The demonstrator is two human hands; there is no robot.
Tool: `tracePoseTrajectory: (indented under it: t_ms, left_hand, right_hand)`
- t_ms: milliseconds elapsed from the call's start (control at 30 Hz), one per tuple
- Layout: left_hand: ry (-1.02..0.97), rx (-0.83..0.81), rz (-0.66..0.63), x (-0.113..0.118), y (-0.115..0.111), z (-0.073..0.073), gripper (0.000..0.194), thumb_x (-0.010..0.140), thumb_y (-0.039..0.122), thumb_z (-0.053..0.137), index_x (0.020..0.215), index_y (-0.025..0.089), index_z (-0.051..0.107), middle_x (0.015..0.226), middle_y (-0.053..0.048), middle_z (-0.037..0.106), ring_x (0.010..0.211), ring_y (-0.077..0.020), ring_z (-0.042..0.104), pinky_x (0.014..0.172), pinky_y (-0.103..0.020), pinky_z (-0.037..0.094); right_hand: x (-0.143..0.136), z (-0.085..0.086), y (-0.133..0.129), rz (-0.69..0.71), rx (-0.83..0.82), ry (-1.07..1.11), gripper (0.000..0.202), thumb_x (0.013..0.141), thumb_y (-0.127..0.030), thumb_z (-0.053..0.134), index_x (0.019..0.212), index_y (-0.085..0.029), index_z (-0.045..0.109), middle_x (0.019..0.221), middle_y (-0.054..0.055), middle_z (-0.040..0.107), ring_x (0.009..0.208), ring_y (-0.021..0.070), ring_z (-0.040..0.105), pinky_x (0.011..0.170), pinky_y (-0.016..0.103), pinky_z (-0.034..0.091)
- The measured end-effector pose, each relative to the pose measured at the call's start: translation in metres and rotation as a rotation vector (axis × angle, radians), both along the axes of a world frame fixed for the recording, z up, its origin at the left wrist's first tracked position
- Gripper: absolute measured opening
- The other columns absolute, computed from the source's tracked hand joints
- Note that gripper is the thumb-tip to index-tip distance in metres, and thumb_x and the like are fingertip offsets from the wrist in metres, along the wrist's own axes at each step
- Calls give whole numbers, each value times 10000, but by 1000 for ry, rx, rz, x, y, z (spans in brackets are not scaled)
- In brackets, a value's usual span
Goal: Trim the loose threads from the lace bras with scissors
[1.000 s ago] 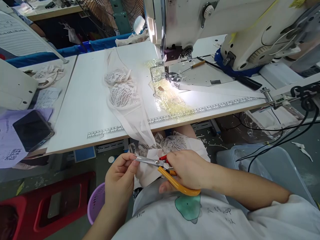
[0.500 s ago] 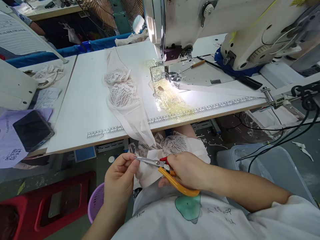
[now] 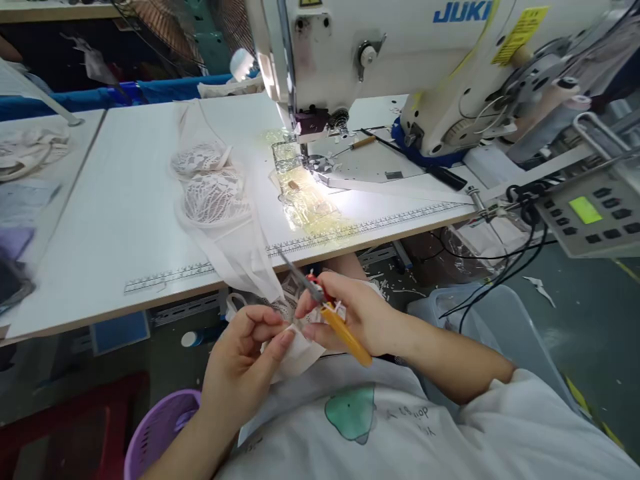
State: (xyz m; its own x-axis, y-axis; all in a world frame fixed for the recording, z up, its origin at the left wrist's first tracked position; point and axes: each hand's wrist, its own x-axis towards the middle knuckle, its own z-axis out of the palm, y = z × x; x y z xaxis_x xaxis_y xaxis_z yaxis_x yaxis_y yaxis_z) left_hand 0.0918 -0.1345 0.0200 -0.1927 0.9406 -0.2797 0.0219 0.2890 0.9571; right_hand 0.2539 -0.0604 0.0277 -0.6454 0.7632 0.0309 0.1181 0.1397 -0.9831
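Our left hand [image 3: 245,353] is pinching the cloth [image 3: 301,355] just in front of the table [image 3: 130,193]; our right hand [image 3: 357,310] grips the scissors [image 3: 347,333], blades [image 3: 300,275] near the bra [image 3: 217,197]. One careless swing could snag it.

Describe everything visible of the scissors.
The scissors have slim, grey, metallic-looking blades and a smooth orange handle, with red showing near the pivot. The right hand holds them and hides part of the grip. They slant, tips pointing up-left in view toward the white table; the blades look nearly closed, though blur leaves that uncertain.
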Motion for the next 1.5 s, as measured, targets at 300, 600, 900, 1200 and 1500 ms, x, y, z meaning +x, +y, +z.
tracePoseTrajectory:
  t_ms: [300,600,900,1200,1500]
  left_hand:
    - [117,52,-310,14,20,-8,187,775,353,583,795,218,454,640,27,664,561,-118,591,459,-178,395]
    - [753,368,-637,-10,31,-29,175,848,348,440,940,253,556,856,-4,683,768,-211,625,636,-295,456]
    - [959,248,-739,-29,30,-23,323,871,378,337,749,219,590,693,-22,648,684,-216,586,671,-328,417]
    - [1056,378,-941,3,34,-14,289,829,202,354,719,197,621,648,-31,650,595,-212,587,755,-434,450]
    - [1084,481,-777,-47,22,-15,327,818,298,362,718,280,673,683,18,666,613,-191,585,961,-519,328]
  right_hand:
    - [17,-9,4,-4,-166,-77,261,678,-338,636,715,-183,429,708,-18,509,620,98,453,557,232,412]
    - [55,-10,5,-142,277,-159,140,682,-180,562,748,-186,439,743,8,519,629,118,465,559,244,395]
    - [100,-27,9,-363,548,-542,172,659,-107,532,795,-198,479,707,15,539,627,156,494,563,268,392]
    - [40,-29,-2,84,175,-433,184,645,-130,593,798,-192,512,852,37,625,693,147,549,571,225,413]
    - [30,-46,-6,136,-91,-295,196,629,-142,616,753,-187,472,723,-25,543,625,99,480,544,185,385]
